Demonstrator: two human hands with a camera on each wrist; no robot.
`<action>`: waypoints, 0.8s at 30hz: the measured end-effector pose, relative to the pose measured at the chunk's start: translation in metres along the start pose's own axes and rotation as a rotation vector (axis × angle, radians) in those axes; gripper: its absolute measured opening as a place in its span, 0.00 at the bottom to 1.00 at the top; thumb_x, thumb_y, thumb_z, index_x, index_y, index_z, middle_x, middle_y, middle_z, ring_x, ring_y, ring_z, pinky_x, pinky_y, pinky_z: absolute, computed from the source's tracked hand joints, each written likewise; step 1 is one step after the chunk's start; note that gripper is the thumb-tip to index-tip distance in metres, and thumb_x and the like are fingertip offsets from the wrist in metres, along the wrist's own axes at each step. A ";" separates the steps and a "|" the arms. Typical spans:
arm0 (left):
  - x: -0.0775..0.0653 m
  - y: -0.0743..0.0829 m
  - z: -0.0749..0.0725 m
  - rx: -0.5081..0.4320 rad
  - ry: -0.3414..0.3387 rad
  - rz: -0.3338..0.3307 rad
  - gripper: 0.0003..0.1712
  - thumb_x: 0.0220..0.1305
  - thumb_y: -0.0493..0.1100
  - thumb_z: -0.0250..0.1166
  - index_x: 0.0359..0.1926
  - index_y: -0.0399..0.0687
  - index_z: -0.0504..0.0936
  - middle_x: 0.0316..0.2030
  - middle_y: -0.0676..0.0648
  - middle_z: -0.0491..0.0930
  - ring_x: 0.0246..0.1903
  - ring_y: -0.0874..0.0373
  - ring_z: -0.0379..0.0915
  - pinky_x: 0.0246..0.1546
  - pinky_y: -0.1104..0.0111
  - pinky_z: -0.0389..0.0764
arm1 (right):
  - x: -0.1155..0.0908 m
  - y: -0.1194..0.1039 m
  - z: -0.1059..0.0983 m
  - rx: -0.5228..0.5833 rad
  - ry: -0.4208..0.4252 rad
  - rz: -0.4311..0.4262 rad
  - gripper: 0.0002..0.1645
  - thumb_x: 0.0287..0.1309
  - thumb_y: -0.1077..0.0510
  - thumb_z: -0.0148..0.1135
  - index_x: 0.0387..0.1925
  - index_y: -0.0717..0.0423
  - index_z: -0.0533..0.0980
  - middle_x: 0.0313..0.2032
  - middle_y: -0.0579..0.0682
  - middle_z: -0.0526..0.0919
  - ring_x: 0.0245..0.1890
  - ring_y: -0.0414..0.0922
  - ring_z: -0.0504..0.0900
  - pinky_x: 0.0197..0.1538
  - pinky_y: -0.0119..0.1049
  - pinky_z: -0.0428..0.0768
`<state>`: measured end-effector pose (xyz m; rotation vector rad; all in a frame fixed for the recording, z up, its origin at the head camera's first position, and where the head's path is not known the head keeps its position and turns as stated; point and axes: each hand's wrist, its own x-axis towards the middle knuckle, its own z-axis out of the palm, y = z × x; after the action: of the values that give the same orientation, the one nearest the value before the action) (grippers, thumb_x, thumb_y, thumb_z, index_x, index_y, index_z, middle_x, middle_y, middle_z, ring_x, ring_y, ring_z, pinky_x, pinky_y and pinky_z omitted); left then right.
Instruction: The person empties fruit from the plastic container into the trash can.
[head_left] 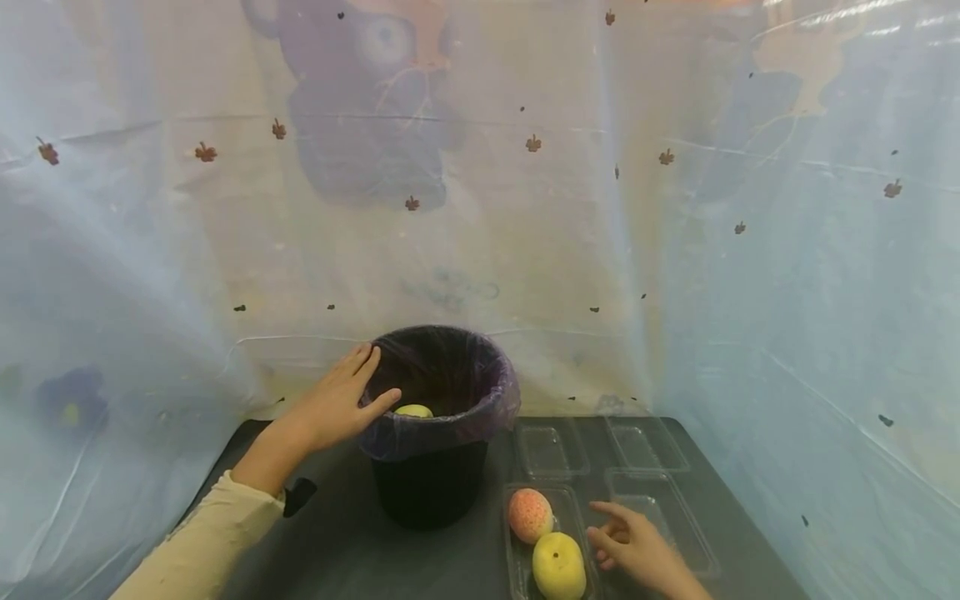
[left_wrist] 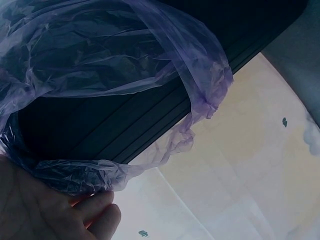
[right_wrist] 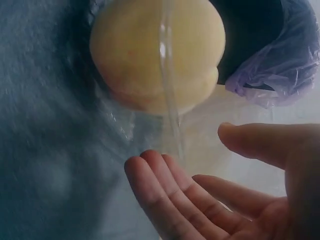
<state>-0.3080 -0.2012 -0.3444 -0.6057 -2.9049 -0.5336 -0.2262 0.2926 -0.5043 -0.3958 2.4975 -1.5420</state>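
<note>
My left hand (head_left: 333,408) rests at the left rim of a black bin (head_left: 431,492), its fingers fairly straight. In the left wrist view its fingertips touch the thin purple liner bag (left_wrist: 210,75) folded over that rim. Inside the bin, a bit of a yellow fruit (head_left: 414,411) shows. My right hand (head_left: 637,546) hovers just right of a clear plastic tray (head_left: 512,550), fingers loosely bent with nothing between them. In that tray lie an orange-red speckled round fruit (head_left: 529,515) and a yellow peach-like fruit (head_left: 559,571), the latter close up in the right wrist view.
More clear trays (head_left: 555,473) lie on the dark table (head_left: 315,542) to the right of the bin, one of them partly behind my right hand. A translucent patterned plastic curtain (head_left: 480,250) surrounds the table at the back and sides.
</note>
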 end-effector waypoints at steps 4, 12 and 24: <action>-0.001 0.000 -0.001 -0.001 0.005 0.003 0.57 0.80 0.73 0.49 0.86 0.35 0.45 0.86 0.32 0.40 0.84 0.32 0.34 0.80 0.34 0.43 | 0.004 0.005 0.006 0.010 -0.004 0.014 0.40 0.78 0.57 0.64 0.73 0.84 0.60 0.34 0.54 0.86 0.29 0.51 0.88 0.36 0.44 0.91; -0.002 0.002 -0.002 -0.002 0.002 0.005 0.57 0.80 0.73 0.49 0.86 0.36 0.45 0.86 0.33 0.39 0.84 0.32 0.33 0.80 0.34 0.42 | 0.007 0.007 0.018 0.054 -0.019 0.013 0.42 0.79 0.61 0.61 0.73 0.88 0.53 0.26 0.55 0.81 0.18 0.48 0.84 0.24 0.44 0.88; -0.001 0.003 -0.002 0.007 0.000 0.007 0.58 0.79 0.76 0.47 0.86 0.35 0.45 0.85 0.32 0.40 0.84 0.31 0.35 0.80 0.34 0.43 | 0.014 0.013 0.032 0.107 -0.008 0.041 0.44 0.78 0.58 0.62 0.74 0.86 0.54 0.24 0.52 0.81 0.13 0.38 0.78 0.18 0.31 0.81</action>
<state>-0.3055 -0.1997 -0.3414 -0.6148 -2.9021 -0.5229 -0.2315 0.2666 -0.5308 -0.3323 2.3892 -1.6456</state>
